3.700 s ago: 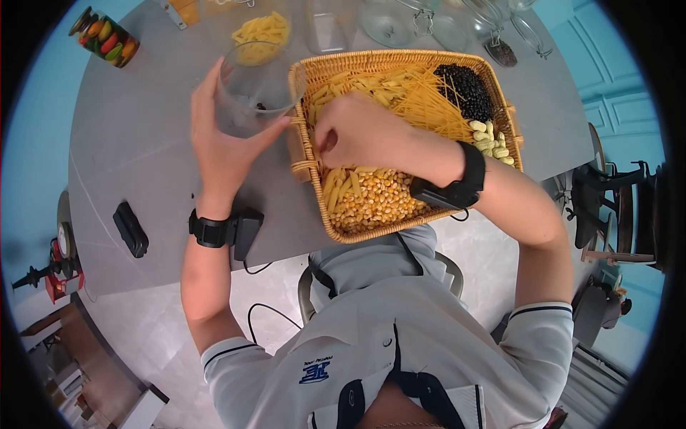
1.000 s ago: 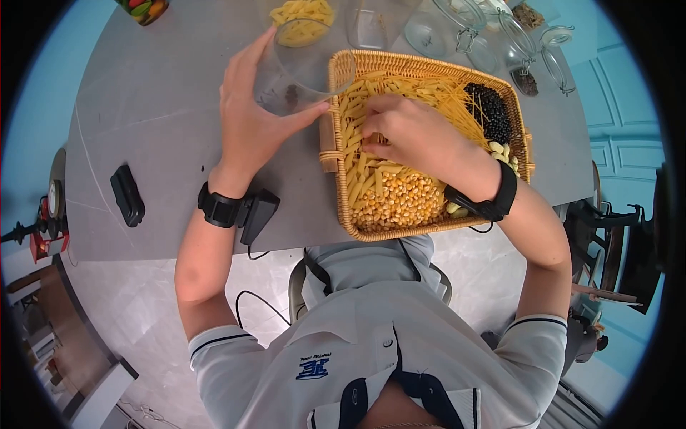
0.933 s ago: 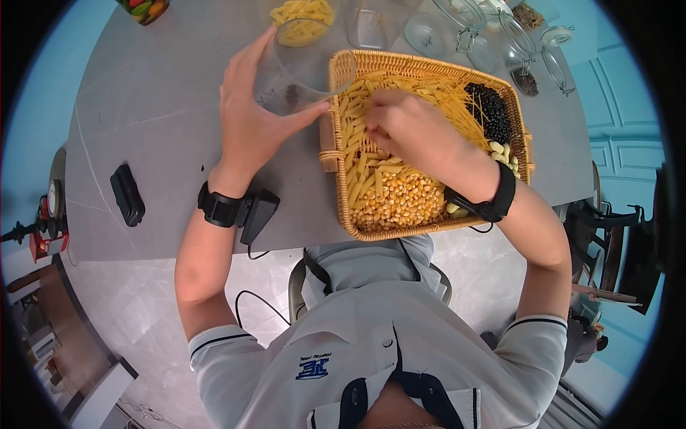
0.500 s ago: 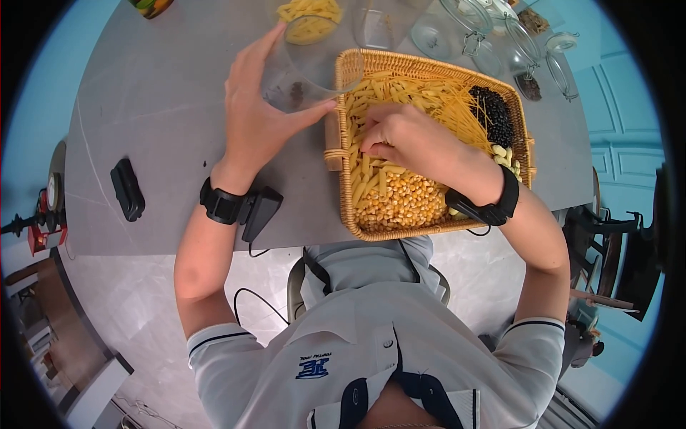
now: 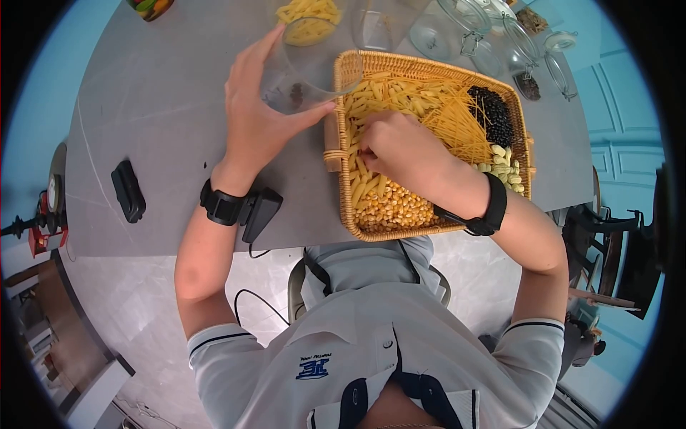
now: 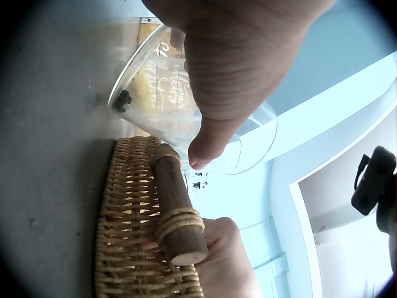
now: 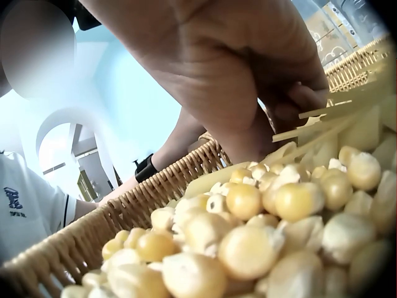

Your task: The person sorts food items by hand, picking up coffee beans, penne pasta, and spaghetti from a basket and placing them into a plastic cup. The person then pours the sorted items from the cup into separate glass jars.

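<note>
The left hand (image 5: 254,111) grips a clear jar (image 5: 314,79) from the side, thumb near the wicker basket's edge. Inside the tilted jar (image 6: 146,93), a few dark pieces lie near its rim in the left wrist view. Within the basket (image 5: 436,59), the right hand (image 5: 411,154) reaches into penne pasta (image 5: 371,89) with curled fingers. Its thumb (image 7: 245,136) goes down beside the corn kernels (image 7: 248,248); the fingertips are partly hidden, so whether they pinch any pasta cannot be told.
Spaghetti (image 5: 457,129), black beans (image 5: 489,118) and peanuts (image 5: 504,171) share the basket. Behind it stand a container of penne (image 5: 307,11) and several clip-lid jars (image 5: 432,36). A black case (image 5: 127,190) lies at the left of the table (image 5: 171,157).
The right hand and wrist have shifted slightly left and toward the body, uncovering more peanuts and spaghetti. The left hand keeps its grip on the jar. The head view has moved a little.
</note>
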### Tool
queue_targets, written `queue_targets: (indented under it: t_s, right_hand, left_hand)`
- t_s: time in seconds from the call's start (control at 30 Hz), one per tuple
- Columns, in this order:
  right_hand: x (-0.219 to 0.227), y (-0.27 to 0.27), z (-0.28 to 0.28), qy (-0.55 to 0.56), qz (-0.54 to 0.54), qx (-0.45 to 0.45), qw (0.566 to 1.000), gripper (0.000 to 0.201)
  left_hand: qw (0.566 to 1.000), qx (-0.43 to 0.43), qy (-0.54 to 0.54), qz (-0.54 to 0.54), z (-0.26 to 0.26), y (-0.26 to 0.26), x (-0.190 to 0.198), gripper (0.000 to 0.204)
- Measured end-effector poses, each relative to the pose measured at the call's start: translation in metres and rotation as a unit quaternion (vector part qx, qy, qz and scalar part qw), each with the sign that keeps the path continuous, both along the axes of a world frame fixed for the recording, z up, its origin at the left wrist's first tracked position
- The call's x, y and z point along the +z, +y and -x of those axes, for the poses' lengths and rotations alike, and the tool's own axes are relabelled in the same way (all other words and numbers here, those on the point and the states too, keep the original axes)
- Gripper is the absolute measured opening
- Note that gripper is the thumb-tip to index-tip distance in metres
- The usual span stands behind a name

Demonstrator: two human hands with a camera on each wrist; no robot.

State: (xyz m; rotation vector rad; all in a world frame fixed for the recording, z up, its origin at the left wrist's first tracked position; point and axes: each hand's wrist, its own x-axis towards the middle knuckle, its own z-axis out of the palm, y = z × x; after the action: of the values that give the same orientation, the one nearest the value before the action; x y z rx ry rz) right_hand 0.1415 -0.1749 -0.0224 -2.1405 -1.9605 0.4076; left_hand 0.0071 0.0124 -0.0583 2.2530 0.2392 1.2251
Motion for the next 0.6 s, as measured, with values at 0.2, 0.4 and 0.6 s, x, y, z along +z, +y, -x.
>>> queue_targets:
  t_s: [0.2,0.4,0.6]
  right_hand:
    - [0.0,-0.004,-0.007,-0.015,0.014,-0.024,1.0,0.011]
    - [0.001,-0.01,-0.007,-0.067,-0.022,0.019,0.997,0.01]
    - [-0.004,-0.003,-0.018,0.013,-0.031,-0.063,0.997,0.017]
  left_hand:
    - [1.0,0.001,-0.003,0.001,0.0,-0.001,0.0,0.095]
    - [1.0,0.005,-0.001,0.006,-0.001,-0.001,-0.002,0.096]
    - [1.0,0.015,0.017,0.005,0.001,-0.002,0.0,0.097]
